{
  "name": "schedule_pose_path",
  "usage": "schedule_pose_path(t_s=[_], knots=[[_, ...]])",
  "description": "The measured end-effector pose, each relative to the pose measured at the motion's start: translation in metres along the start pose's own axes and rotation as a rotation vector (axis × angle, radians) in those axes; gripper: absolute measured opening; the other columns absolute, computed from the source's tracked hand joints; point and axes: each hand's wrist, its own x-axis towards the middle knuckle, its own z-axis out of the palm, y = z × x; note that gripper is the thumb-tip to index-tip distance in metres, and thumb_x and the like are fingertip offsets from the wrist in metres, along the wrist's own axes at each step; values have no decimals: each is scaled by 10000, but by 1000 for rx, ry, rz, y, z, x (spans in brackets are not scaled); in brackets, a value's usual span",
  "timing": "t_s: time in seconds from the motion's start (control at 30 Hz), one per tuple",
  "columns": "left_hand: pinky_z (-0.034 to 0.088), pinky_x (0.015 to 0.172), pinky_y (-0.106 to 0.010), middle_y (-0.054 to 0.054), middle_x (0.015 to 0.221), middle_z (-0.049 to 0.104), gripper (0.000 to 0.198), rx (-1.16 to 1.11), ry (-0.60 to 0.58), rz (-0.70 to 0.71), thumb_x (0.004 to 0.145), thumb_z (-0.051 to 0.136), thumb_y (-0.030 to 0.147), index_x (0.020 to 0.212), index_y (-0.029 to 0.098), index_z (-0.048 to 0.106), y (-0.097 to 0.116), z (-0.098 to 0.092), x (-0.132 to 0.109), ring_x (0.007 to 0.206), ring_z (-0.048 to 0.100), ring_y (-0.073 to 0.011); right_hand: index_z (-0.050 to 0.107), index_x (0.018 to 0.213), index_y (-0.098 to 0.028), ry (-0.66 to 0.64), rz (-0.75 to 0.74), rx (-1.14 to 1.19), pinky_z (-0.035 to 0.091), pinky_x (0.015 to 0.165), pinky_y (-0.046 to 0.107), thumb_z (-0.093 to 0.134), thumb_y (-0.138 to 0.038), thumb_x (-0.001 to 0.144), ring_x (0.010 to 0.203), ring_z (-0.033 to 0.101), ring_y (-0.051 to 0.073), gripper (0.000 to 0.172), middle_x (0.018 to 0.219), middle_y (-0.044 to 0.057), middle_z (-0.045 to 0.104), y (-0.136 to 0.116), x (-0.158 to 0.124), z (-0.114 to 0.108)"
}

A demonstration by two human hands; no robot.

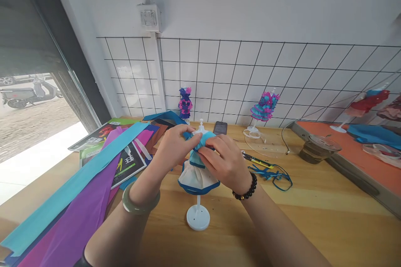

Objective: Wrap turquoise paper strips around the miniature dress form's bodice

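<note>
A miniature dress form (198,219) stands upright on its round white base in the middle of the wooden table. It wears a small dress (197,177) with a white gathered skirt, dark blue trim and a light blue top. My left hand (175,144) is closed at the upper left of the dress, thumb pressed on the light blue fabric (204,138) at the chest. From the right, my right hand (224,160) pinches the same fabric with bent fingers. Both hands hide part of the bodice, and the exact fold between the fingertips cannot be made out.
Long crepe strips (90,183) lie over magazines (125,164) at left. A yellow cutter (258,161) and blue scraps (266,173) lie right of my right hand. Behind are a phone (221,127) and dressed forms (265,106); a drink cup (319,149) stands at right.
</note>
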Motion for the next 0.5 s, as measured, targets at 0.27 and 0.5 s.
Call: schedule_pose_path(t_s=[0.27, 0.5], knots=[[515, 833, -366, -31, 929, 732, 186, -31, -40, 44, 781, 605, 391, 783, 228, 692, -1, -1, 0, 932, 654, -242, 646, 878, -184, 7, 73, 270, 445, 666, 342, 538, -194, 870, 759, 550, 179, 109, 840, 75, 617, 2, 0, -4], [522, 813, -367, -36, 952, 723, 244, -23, -138, 135, 821, 575, 456, 819, 252, 709, 2, -3, -2, 916, 656, -237, 615, 969, -196, -58, 667, 519, 484, 731, 344, 499, -328, 912, 903, 597, 201, 185, 957, 79, 664, 20, 0, -20]])
